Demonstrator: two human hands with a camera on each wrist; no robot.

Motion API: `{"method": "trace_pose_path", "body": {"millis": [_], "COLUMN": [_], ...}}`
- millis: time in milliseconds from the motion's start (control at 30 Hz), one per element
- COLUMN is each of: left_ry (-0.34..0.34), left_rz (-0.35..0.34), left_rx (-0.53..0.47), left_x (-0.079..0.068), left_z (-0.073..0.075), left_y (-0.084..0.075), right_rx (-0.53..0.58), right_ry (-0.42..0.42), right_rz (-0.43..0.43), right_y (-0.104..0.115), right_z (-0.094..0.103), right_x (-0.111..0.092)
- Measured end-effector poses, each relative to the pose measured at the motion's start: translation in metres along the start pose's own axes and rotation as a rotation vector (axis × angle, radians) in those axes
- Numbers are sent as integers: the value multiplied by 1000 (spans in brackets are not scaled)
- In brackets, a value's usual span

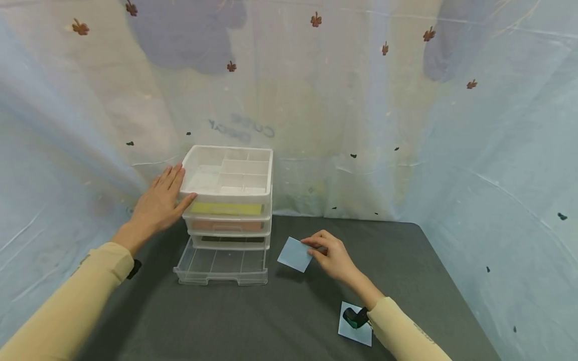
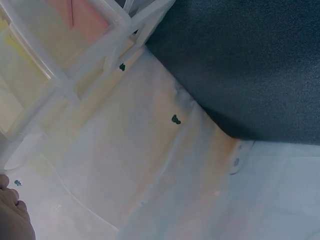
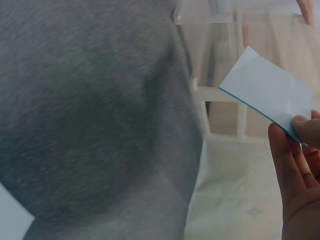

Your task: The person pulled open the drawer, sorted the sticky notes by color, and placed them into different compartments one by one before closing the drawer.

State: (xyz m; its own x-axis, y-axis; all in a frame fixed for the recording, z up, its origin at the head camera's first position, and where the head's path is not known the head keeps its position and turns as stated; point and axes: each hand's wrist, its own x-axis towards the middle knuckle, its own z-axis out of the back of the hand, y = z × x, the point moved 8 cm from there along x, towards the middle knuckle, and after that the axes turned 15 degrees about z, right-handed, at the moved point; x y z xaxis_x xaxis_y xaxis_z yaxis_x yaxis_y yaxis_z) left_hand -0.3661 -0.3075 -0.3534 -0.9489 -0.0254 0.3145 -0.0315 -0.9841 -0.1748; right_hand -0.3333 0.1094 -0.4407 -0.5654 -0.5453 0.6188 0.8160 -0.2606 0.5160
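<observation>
My right hand (image 1: 333,254) pinches a light blue pad of sticky notes (image 1: 295,254) by one corner, above the table. The right wrist view shows the thin stack of the sticky notes (image 3: 267,87) between thumb and fingers (image 3: 287,165). Against the left side of a white drawer organizer (image 1: 226,196) rests my left hand (image 1: 160,200), its fingers straight along the top edge. The clear bottom drawer (image 1: 221,265) is pulled out and shows nothing in it. Yellow and pink contents show through the upper drawers. Only part of the left hand (image 2: 14,215) appears in the left wrist view.
A second light blue pad (image 1: 354,333) lies on the dark grey table (image 1: 271,316), partly under the right wrist's camera. The organizer's top tray (image 1: 205,173) is divided into compartments. A patterned plastic curtain (image 1: 316,110) hangs behind and on both sides.
</observation>
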Motion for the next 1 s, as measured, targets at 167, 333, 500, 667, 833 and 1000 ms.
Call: {"method": "trace_pose_path", "body": {"millis": [167,333,500,667,833,1000], "left_ry": [1,1,3,2,-2,11], "left_rz": [2,4,13,8,11,19], "left_rx": [-6,-6,1,5,15,20], "left_x": [0,-1,-1,0,0,0], "left_z": [2,3,4,4,4,0], "left_y": [1,2,4,1,0,1], "right_rx": [42,80,111,135,162,187], "right_ry": [-21,-37,-54,-45,-37,-29], "right_rz": [42,76,104,101,106,118], "right_y": [12,20,29,33,38,43], "right_z": [-1,-8,-18,-31,-44,-61], "right_x": [13,26,39,51,62,71]}}
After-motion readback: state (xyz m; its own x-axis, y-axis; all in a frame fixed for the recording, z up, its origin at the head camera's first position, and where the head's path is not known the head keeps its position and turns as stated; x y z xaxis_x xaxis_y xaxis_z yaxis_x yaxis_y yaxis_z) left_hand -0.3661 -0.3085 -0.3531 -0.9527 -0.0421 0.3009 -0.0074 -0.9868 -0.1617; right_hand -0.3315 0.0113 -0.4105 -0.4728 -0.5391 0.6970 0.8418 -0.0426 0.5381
